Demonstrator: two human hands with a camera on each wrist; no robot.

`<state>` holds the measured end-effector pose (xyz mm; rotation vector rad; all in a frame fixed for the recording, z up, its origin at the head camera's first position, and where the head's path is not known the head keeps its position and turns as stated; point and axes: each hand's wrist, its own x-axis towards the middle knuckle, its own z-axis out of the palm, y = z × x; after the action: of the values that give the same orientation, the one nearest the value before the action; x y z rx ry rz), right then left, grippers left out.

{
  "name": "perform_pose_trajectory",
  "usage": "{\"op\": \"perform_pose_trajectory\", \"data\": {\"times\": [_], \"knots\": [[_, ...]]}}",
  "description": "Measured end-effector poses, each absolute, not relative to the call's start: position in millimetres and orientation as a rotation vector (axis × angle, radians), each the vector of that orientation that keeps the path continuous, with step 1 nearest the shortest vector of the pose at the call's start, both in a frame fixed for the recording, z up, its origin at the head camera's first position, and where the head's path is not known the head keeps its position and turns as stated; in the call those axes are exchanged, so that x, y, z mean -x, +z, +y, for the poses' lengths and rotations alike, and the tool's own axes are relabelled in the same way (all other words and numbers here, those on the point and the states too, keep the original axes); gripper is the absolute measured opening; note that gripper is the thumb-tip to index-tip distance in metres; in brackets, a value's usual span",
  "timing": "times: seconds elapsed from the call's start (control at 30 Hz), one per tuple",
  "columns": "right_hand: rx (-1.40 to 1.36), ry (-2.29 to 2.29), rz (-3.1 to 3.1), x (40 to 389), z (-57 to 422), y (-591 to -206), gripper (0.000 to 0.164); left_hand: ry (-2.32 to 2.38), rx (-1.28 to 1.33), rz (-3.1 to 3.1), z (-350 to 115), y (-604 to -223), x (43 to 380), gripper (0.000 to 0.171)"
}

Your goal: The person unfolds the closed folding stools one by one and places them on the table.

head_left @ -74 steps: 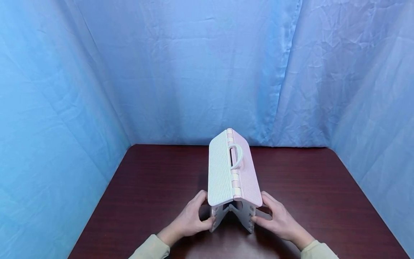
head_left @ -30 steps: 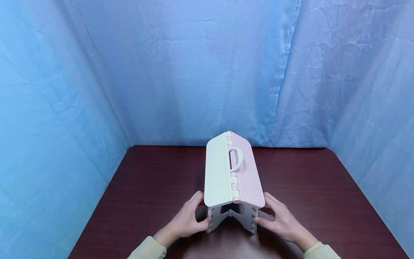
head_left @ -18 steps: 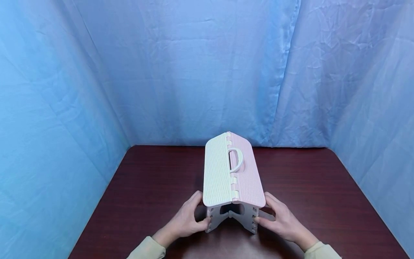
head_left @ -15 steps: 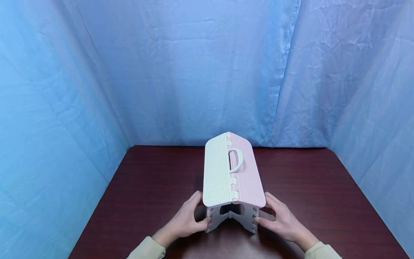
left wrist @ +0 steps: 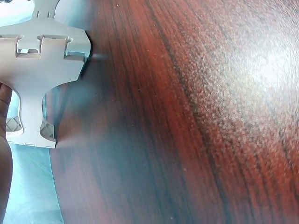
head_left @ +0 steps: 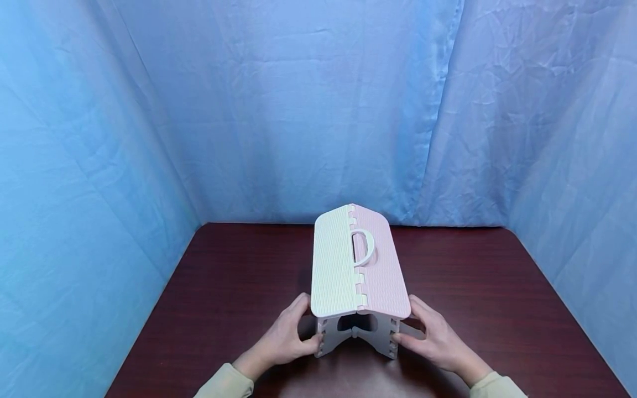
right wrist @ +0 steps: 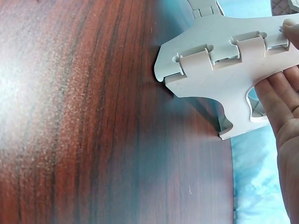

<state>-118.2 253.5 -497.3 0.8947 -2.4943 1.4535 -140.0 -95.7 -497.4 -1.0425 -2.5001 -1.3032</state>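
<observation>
A plastic folding stool [head_left: 332, 268], one half of its ribbed top whitish and the other pale pink, stands partly unfolded on the table in the head view. Its top forms a shallow ridge along the hinge, where a curved carry handle [head_left: 369, 247] sticks up. My left hand [head_left: 285, 338] grips the left leg panel near the front, thumb on its front edge. On the other side my right hand [head_left: 434, 341] holds the right leg panel the same way. The right wrist view shows my fingers [right wrist: 275, 100] against the hinged leg panel [right wrist: 208, 79]. My left fingers are mostly out of the left wrist view.
The dark reddish wood-grain table [head_left: 239, 276] has rounded far corners and a glossy sheen. Light blue curtains [head_left: 318, 110] hang behind it and along both sides, close to its edges.
The stool's two halves have spread apart and its top has become flatter and wider. My hands have moved slightly outward with the leg panels, keeping their grip.
</observation>
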Motion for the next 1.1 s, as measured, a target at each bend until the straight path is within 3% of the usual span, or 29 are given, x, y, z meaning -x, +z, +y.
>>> {"op": "perform_pose_trajectory", "data": {"times": [0.8, 1.1], "knots": [[-0.917, 1.485, -2.443, 118.5, 252.5, -496.3, 0.064, -1.274, 1.05, -2.473, -100.0, -499.3, 140.6, 0.061], [-0.82, 1.446, -2.528, 116.8, 258.1, -493.6, 0.066, -1.35, 1.09, -2.532, -100.1, -493.5, 141.0, 0.053]]}}
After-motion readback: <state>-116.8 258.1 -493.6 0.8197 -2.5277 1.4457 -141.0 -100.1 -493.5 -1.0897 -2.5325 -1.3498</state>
